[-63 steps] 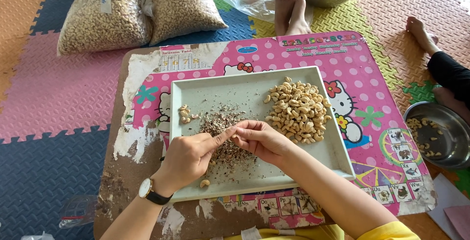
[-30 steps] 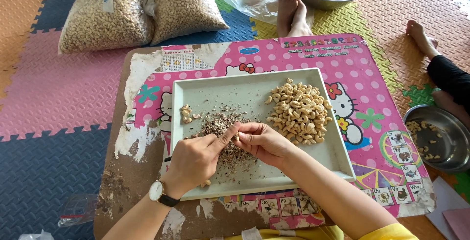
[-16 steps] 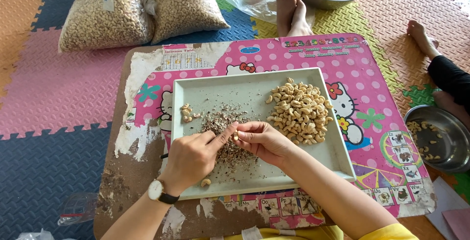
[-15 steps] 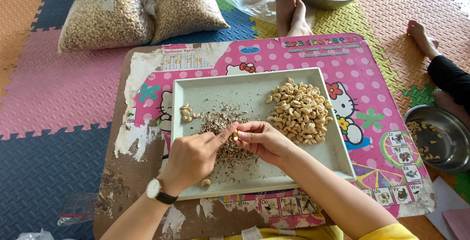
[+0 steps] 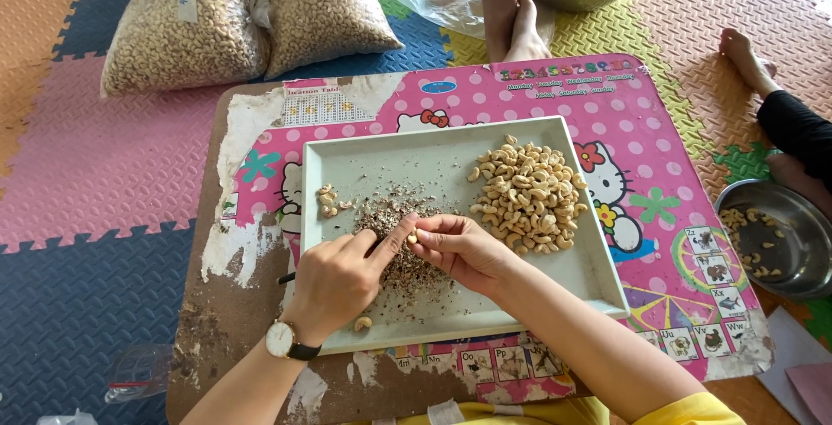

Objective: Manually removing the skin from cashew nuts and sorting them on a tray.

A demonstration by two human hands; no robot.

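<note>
The right hand (image 5: pixel 464 252) is pinching one cashew kernel (image 5: pixel 413 237) between its fingertips, just above the brown skin flakes (image 5: pixel 403 260). The left hand (image 5: pixel 342 278) is closing a small dark tool against it; scraping lightly should spare the nut.

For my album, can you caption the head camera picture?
Two hands, left hand and right hand, pinch a cashew over husk bits on a pale tray.
</note>
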